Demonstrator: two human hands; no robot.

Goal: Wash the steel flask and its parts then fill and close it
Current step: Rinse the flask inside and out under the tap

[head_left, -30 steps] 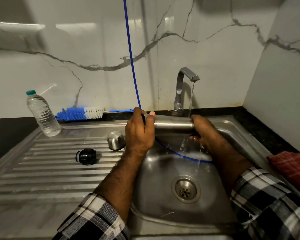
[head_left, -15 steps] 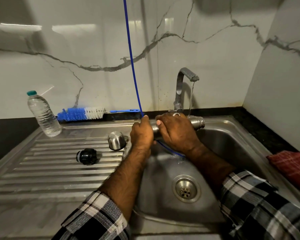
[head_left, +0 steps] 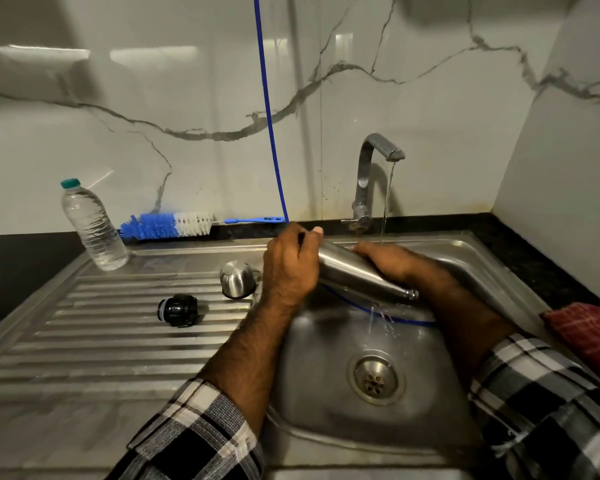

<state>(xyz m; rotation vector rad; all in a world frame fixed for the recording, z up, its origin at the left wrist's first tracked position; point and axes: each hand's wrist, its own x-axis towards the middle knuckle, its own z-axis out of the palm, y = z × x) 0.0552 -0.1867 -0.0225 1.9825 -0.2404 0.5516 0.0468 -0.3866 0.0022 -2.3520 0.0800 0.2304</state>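
White marble-look wall panels [head_left: 194,98] with grey veins behind, second panel [head_left: 568,161] angled at right. Black counter strip [head_left: 21,251] along wall base. Steel draining board [head_left: 84,341] ribbed. Ceiling-light reflections [head_left: 153,57] glare on wall; room dim.

silver flask [head_left: 350,271], blue-and-white brush [head_left: 168,224], plaid sleeve [head_left: 201,434]

A home kitchen: a steel sink [head_left: 329,386] with a ribbed drainboard [head_left: 94,327] set in a dark worktop [head_left: 520,244], a running tap [head_left: 371,174], marble-veined wall tiles [head_left: 187,98], and a bottle brush [head_left: 174,224] along the back.
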